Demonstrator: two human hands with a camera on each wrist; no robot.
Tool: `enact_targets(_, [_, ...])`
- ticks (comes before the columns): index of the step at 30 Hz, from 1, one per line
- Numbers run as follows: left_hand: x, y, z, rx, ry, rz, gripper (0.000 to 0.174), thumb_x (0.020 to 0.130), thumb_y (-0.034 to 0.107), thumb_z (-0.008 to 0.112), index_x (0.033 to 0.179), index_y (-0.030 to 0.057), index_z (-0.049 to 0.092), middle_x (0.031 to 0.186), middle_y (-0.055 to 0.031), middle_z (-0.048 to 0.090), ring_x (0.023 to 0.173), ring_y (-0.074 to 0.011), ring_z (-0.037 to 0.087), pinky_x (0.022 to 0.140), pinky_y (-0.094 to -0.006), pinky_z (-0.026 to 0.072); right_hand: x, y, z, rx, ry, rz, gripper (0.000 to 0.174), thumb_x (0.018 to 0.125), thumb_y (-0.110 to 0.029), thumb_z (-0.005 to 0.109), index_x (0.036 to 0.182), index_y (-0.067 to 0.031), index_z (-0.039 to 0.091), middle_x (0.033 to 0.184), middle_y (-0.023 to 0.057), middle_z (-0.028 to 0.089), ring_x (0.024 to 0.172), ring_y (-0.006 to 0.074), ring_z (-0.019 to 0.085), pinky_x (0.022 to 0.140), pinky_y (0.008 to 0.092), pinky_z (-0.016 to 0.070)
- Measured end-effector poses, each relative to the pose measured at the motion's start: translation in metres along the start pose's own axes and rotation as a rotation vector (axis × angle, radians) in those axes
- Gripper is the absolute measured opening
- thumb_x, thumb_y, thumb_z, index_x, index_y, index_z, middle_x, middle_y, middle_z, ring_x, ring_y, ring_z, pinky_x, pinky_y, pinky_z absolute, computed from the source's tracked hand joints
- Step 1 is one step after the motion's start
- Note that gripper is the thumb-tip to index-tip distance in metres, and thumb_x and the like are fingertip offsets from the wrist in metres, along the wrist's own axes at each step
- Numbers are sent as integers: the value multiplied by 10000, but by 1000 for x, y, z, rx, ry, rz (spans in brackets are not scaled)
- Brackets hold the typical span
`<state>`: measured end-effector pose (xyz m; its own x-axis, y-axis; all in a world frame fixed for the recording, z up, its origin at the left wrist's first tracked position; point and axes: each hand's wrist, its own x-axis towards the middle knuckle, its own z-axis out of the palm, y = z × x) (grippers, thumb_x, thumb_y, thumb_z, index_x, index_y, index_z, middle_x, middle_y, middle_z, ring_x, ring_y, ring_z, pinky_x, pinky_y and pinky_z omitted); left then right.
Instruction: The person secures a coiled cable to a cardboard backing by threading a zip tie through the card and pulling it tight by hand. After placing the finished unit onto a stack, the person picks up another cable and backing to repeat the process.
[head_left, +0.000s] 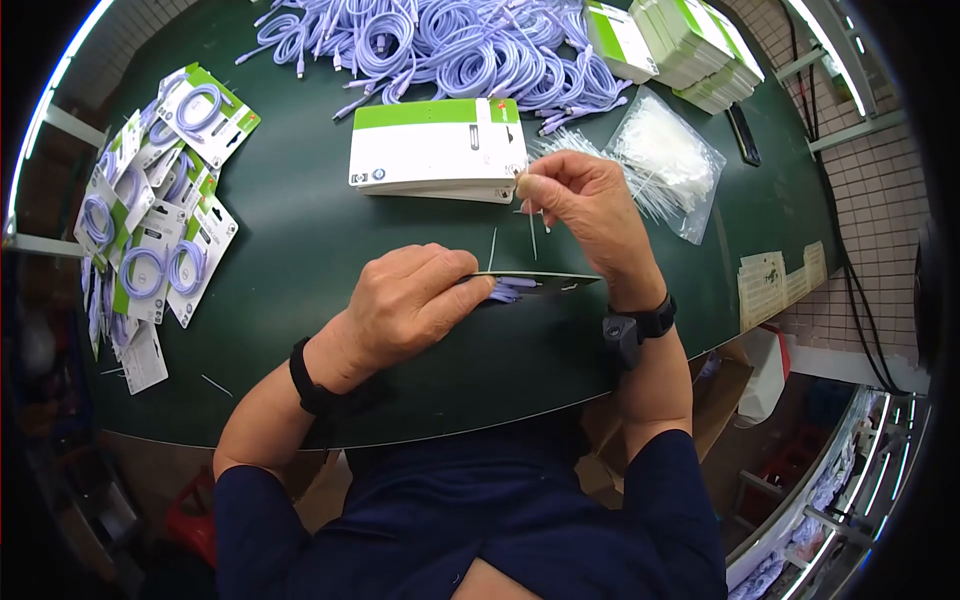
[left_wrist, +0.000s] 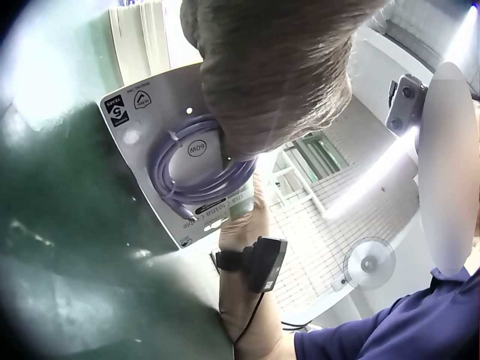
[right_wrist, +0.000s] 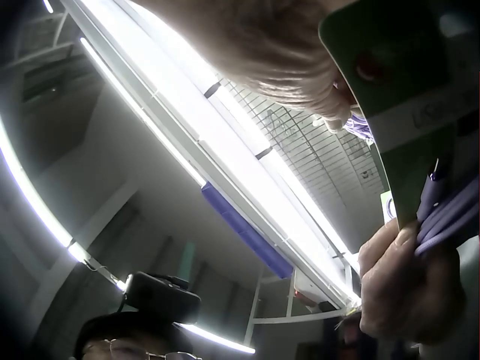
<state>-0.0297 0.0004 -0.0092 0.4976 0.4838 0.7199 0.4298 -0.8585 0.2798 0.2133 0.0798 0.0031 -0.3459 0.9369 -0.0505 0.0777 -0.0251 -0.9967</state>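
Observation:
My left hand [head_left: 415, 300] pinches a card [head_left: 545, 275] that is held nearly edge-on to the head view, a coiled lilac cable [left_wrist: 199, 169] on its face. A thin white tie [head_left: 493, 248] stands up from the card's far side beside the left fingertips. Beyond the card's right part, my right hand [head_left: 585, 205] is raised, thumb and index finger pinching a thin white tie [head_left: 533, 238] that hangs down. In the right wrist view the left hand [right_wrist: 412, 281] grips the card's edge by the cable [right_wrist: 450, 217].
A stack of flat cards [head_left: 430, 150] lies ahead, with piled lilac cables [head_left: 470, 50] behind it. Finished-looking carded cables [head_left: 145, 250] heap at left. Loose white ties and a plastic bag [head_left: 668, 150] lie at right, near a black object [head_left: 743, 134] and boxed card stacks [head_left: 690, 45].

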Motion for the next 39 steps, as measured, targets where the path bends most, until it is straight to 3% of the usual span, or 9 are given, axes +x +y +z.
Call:
enact_targets(6, [-2,-2,2,-20,-8,10,282,723,-14,818,983,42,724,894,-78,679,685,-228,670,584,-337,543,3,4,8,75,80,26,115,1002,-96,736,1025,13,709,876,66,754,768,105,731,630,195,551])
enact_targets(15, [-3,0,1,-16,-26,13,308,690,-12,827,976,37,722,888,-82,682,691,-233,674,595,-339,552,3,8,10,134,82,116,98,1011,-93,721,1014,0,692,900,77,759,761,111,745,628,185,560])
enact_targets(31, [-4,0,1,-27,-25,-3,333,645,-13,834,954,34,719,883,-87,688,697,-244,683,606,-344,555,2,12,17,59,-24,93,134,999,-75,722,1002,54,687,853,105,744,730,136,758,643,220,611])
enact_targets(39, [-4,0,3,-34,-19,0,346,640,-18,837,960,34,718,884,-88,687,696,-242,682,602,-342,552,1,12,17,22,-101,111,115,1022,-88,712,1003,21,680,879,66,725,747,113,745,635,197,587])
